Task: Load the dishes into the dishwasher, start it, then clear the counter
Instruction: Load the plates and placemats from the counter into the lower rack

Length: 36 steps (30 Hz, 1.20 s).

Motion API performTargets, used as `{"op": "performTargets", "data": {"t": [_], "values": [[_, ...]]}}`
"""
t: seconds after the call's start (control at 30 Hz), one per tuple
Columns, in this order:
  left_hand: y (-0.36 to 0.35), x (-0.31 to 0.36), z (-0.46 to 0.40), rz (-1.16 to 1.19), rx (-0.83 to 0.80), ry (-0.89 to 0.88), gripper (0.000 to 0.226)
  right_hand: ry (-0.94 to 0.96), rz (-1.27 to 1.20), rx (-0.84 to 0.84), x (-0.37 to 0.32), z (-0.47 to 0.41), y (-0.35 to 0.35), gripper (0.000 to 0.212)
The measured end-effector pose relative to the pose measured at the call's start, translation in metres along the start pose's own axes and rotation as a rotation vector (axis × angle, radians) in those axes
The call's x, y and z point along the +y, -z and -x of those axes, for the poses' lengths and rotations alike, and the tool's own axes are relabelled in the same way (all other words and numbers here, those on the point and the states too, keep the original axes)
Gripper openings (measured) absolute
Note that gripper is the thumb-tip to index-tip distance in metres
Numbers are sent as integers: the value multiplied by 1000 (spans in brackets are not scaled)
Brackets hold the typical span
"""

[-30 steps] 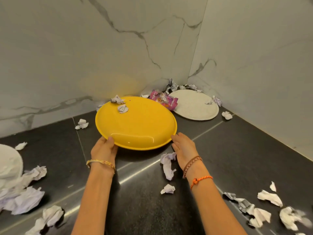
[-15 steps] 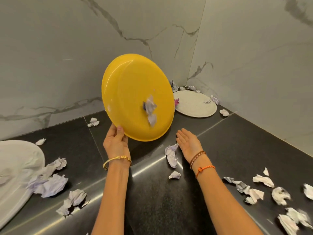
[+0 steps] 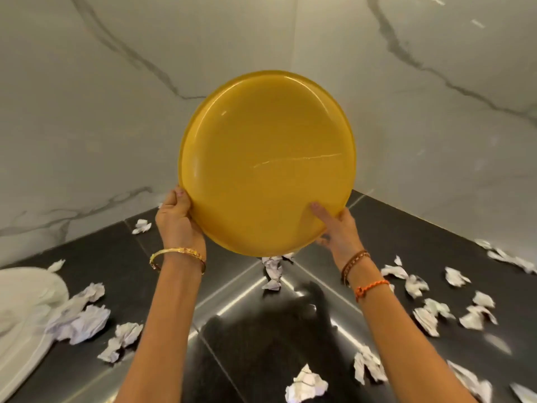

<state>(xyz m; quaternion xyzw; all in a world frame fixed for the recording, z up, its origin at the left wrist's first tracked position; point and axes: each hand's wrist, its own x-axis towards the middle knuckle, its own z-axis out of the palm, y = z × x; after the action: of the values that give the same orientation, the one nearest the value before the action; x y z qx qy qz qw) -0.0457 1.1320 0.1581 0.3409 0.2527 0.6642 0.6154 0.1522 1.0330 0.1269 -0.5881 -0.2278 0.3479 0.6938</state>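
both hands, left (image 3: 177, 219) and right (image 3: 337, 228), grip the upright yellow plate (image 3: 267, 164) at its lower edges.

Soft even indoor light; glare streaks on glossy dark desk (image 3: 436, 257); paper scraps (image 3: 491, 344) at right edge motion-blurred; wide-angle bending at edges.
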Motion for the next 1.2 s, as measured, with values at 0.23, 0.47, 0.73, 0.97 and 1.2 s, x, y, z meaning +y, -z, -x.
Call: {"op": "performTargets", "data": {"t": [0.23,0.47,0.73,0.97,1.2], "values": [[-64,-31,44,27,-275,247,50,301,-80,448,-47,56,87,46],[-148,-89,150,72,-759,509,57,535,199,885,-91,196,210,48],[-197,-90,331,115,-1229,536,18,602,206,1430,-91,380,265,56],[-188,-41,493,182,-1605,485,46,522,348,1622,-83,574,300,41],[-142,4,674,236,-1849,619,48,419,654,1893,-49,756,313,79]]}}
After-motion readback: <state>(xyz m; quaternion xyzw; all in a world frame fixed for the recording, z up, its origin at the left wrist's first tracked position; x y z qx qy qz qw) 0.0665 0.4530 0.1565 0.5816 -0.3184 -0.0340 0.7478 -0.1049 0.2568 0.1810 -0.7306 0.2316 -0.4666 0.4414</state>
